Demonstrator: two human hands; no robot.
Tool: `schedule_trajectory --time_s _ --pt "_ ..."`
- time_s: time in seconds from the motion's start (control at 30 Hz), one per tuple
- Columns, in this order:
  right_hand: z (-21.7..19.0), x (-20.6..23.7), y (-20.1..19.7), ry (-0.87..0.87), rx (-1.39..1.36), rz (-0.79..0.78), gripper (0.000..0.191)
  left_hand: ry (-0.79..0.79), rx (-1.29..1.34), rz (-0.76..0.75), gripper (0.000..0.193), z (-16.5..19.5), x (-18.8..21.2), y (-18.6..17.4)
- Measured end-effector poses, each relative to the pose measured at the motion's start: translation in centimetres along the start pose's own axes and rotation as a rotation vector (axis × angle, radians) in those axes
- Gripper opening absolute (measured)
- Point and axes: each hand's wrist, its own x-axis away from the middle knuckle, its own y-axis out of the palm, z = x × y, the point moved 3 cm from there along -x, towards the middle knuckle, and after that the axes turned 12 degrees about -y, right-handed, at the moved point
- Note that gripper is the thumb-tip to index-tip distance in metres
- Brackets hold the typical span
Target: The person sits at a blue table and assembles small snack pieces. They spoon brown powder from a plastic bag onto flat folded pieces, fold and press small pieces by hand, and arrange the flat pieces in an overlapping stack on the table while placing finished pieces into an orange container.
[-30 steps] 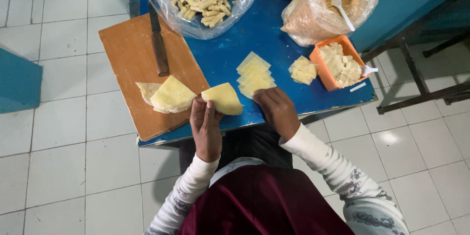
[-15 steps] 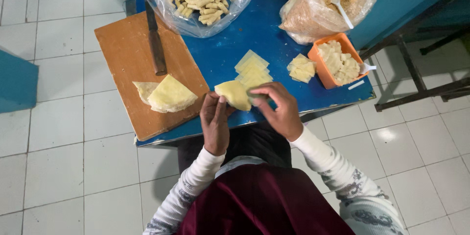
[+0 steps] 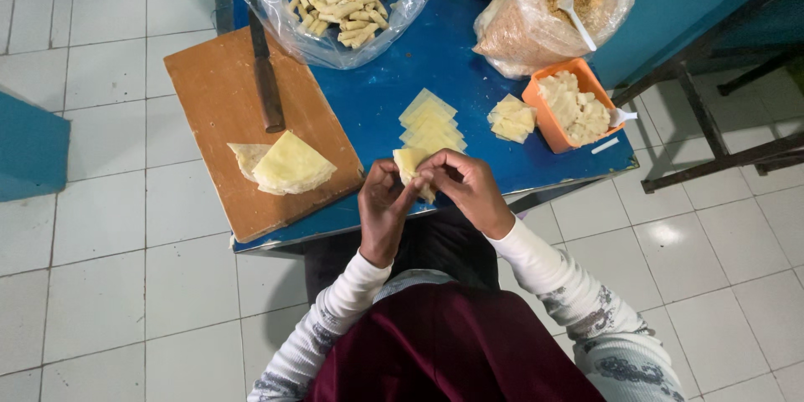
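Now the pale yellow wrapper sheet (image 3: 412,166), which a second ago lay at the wooden board's (image 3: 218,109) edge, is off the worktop (image 3: 452,59) and between both hands, so the work has gone from picking up to shaping. The left hand (image 3: 383,211) and right hand (image 3: 467,190) each pinch it with curled fingertips over the worktop's near edge, just below the stack of cut wrappers (image 3: 429,121). Its long axis seems to run from far-left to near-right, though fingers hide much of it.
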Motion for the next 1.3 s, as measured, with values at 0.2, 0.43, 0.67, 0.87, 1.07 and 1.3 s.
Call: schedule_trajectory --time_s 0.2,0.43,0.67,0.87,1.07,1.3 --pt "0.0 0.0 -0.1 0.061 -0.227 0.021 0.019 -0.061 -0.039 0.036 0.016 0.2 0.0 -0.3" --pt "-1.2 0.3 0.4 -0.073 0.118 0.005 0.018 -0.026 0.000 0.023 0.014 -0.1 0.0 -0.5" --pt "-2.1 0.0 0.4 -0.100 0.038 -0.006 0.016 -0.100 0.153 0.037 0.014 0.0 -0.6 -1.1" --pt "-4.2 0.1 1.6 -0.344 0.371 -0.020 0.026 -0.159 0.251 0.051 0.012 0.3 -1.2 -1.2" --pt "-3.5 0.1 1.0 -0.326 0.373 0.015 0.009 -0.148 0.190 0.038 0.012 0.7 -1.4 -1.3" --pt "-0.2 0.0 -0.9 0.097 -0.160 -0.061 0.017 -0.157 -0.025 -0.024 0.017 1.5 -1.1 -1.2"
